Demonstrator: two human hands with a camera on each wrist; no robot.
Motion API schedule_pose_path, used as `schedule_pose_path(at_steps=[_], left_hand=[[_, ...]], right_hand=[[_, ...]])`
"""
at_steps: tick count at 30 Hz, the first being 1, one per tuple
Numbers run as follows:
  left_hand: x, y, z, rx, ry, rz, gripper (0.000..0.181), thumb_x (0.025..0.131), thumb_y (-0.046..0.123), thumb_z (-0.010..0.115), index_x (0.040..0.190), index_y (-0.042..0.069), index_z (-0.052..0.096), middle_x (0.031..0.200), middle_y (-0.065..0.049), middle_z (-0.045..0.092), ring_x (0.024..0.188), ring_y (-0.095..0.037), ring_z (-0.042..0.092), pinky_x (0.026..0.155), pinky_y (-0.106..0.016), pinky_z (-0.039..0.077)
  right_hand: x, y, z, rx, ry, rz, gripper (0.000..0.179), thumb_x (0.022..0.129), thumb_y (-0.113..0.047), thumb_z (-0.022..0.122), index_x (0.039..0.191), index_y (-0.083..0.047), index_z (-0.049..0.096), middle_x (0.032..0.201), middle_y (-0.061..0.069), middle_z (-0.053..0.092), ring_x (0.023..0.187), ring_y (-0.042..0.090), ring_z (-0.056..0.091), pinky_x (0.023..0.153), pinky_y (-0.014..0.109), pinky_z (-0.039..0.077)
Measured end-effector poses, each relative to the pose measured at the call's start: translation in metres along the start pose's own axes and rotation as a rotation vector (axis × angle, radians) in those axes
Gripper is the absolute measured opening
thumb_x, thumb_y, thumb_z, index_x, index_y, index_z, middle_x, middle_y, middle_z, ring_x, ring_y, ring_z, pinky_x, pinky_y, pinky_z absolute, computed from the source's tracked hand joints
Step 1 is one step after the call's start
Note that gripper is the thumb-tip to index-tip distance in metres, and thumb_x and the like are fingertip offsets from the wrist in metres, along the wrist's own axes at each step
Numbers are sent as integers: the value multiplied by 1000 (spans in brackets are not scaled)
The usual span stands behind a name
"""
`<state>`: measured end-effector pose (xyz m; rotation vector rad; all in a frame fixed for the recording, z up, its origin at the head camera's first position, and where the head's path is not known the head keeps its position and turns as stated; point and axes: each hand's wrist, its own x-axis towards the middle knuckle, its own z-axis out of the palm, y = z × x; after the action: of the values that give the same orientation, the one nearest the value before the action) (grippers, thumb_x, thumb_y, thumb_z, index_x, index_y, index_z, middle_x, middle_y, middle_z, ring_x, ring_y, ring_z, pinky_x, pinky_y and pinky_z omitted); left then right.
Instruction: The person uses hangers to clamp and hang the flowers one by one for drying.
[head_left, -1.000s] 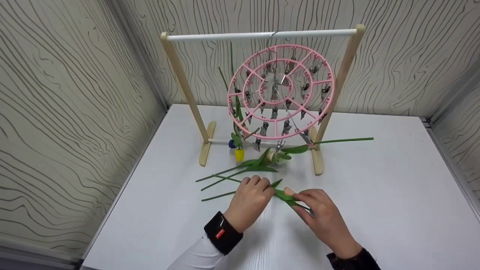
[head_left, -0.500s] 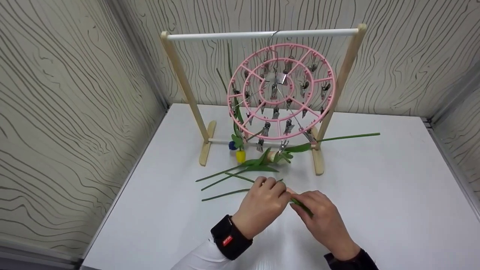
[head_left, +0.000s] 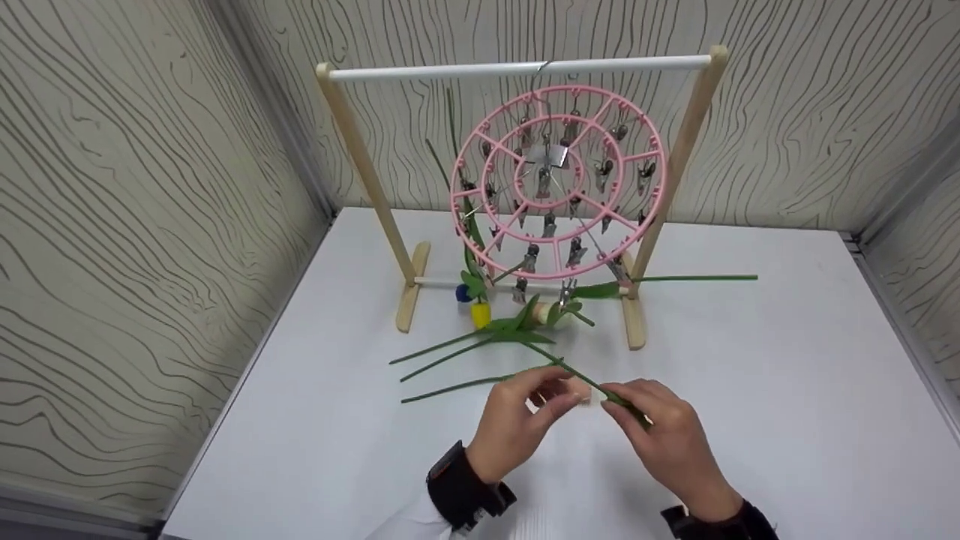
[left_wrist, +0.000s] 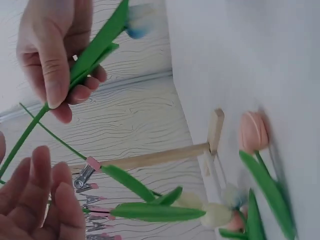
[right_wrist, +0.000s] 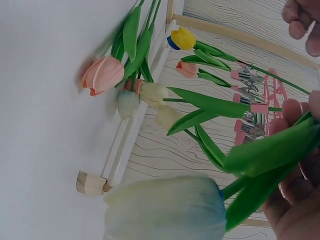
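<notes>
My right hand (head_left: 667,431) pinches the leafy part of an artificial tulip between thumb and fingers. Its pale white-blue bloom (right_wrist: 165,210) fills the bottom of the right wrist view, while in the head view the bare stem (head_left: 570,369) slants up and left, away from the hand. Just left of it is my left hand (head_left: 514,424), fingers loosely bent and parted from the thumb, the stem passing close by its fingertips. A pink tulip (left_wrist: 254,131) lies on the table beyond that hand, partly hidden by it in the head view.
A pink round clip hanger (head_left: 556,259) hangs from the rack's white bar (head_left: 450,72). Several tulips hang from its clips, including a yellow one (head_left: 481,315) and a blue one (head_left: 463,293). More green stems (head_left: 442,386) lie on the white table, pointing left.
My left hand has moved right from the stems, then turned and loosened its fingers. The tulip's stem now shows in front of my right hand, which has shifted slightly right.
</notes>
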<state>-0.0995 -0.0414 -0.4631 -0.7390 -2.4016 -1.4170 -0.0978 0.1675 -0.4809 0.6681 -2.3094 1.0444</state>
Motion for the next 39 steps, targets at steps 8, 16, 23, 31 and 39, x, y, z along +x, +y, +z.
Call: schedule_pose_path(at_steps=[8, 16, 23, 31, 39], left_hand=[[4, 4, 0, -230, 77, 42, 19, 97, 27, 60, 105, 16, 72, 99, 2, 74, 80, -5, 66, 72, -23, 56], [4, 0, -13, -200, 126, 61, 15, 96, 21, 62, 101, 10, 72, 92, 0, 72, 80, -7, 65, 73, -23, 56], [6, 1, -23, -212, 121, 28, 19, 96, 25, 63, 101, 10, 73, 92, 0, 73, 80, -7, 64, 73, -24, 56], [7, 3, -28, -208, 129, 27, 17, 96, 25, 63, 100, 12, 73, 92, 0, 73, 79, -6, 64, 72, -25, 56], [9, 6, -31, -194, 133, 21, 17, 96, 25, 63, 100, 12, 73, 90, -1, 72, 79, -6, 64, 72, -27, 57]], right_hand=[[0, 15, -18, 83, -159, -8, 41, 75, -10, 83, 112, -23, 72, 99, -13, 69, 92, 4, 63, 80, 6, 46], [21, 65, -71, -130, -53, 149, 23, 83, -5, 76, 105, -11, 75, 95, -2, 73, 90, -12, 57, 80, -1, 39], [78, 81, -82, -74, 37, 240, 23, 94, -14, 65, 115, -4, 71, 105, 15, 71, 92, -23, 51, 78, -3, 39], [146, 82, -69, -57, -54, 280, 42, 99, -29, 58, 133, -6, 59, 128, 16, 64, 115, 9, 61, 86, 4, 46], [182, 83, -60, 23, -194, 387, 54, 98, -39, 56, 143, -11, 48, 143, 16, 53, 128, 37, 53, 102, 52, 46]])
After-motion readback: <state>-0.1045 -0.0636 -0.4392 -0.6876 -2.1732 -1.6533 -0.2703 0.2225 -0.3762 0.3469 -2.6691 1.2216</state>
